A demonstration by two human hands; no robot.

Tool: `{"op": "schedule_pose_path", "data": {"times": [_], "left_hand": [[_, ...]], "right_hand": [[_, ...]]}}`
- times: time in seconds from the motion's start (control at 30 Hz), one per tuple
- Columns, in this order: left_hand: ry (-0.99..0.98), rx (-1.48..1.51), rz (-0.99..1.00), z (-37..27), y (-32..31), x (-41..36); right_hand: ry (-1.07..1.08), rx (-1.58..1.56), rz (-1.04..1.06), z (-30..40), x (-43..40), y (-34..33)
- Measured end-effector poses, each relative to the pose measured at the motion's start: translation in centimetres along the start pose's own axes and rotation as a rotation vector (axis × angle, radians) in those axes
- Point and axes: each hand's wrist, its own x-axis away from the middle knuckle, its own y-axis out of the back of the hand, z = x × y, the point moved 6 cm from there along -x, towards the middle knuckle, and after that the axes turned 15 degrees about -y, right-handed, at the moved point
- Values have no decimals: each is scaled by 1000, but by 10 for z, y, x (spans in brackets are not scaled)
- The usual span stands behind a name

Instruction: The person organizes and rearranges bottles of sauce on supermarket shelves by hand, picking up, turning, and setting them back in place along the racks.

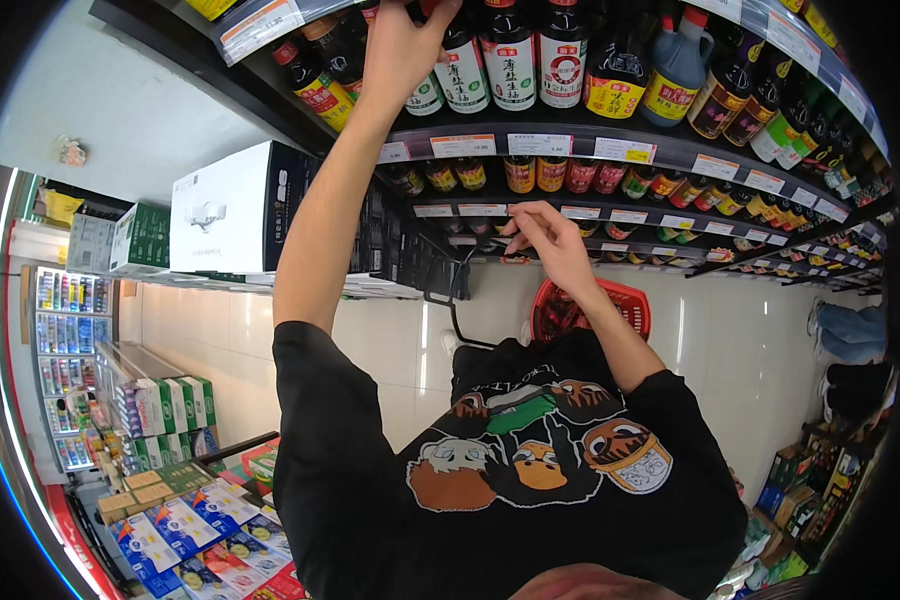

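My left hand point(409, 45) reaches up to the top shelf, at the top of a soy sauce bottle point(424, 97) with a white and green label. Something red shows between its thumb and fingers; the fingertips are partly hidden, so its grip is unclear. Beside it stand similar dark bottles with red caps point(507, 67). My right hand point(544, 236) hangs in front of the lower shelves, fingers loosely curled, with nothing visible in it. Below it on the floor is a red plastic shopping basket point(630, 300) with dark items inside, partly hidden by my arm and shirt.
Shelf edges with price tags point(540, 144) run across in front. A black bent rod point(457, 319) stands left of the basket. Stacked boxes point(221, 210) are at the left; cartons point(157, 532) lie at the lower left. Other people's legs point(851, 330) are at the right.
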Motion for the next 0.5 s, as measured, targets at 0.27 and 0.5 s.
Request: {"op": "schedule_pose_path", "data": {"times": [0.27, 0.5], "left_hand": [[370, 330, 209, 13, -13, -8], [413, 394, 256, 22, -10, -1]], "right_hand": [[26, -41, 60, 15, -3, -6], [108, 55, 128, 66, -31, -25]]}}
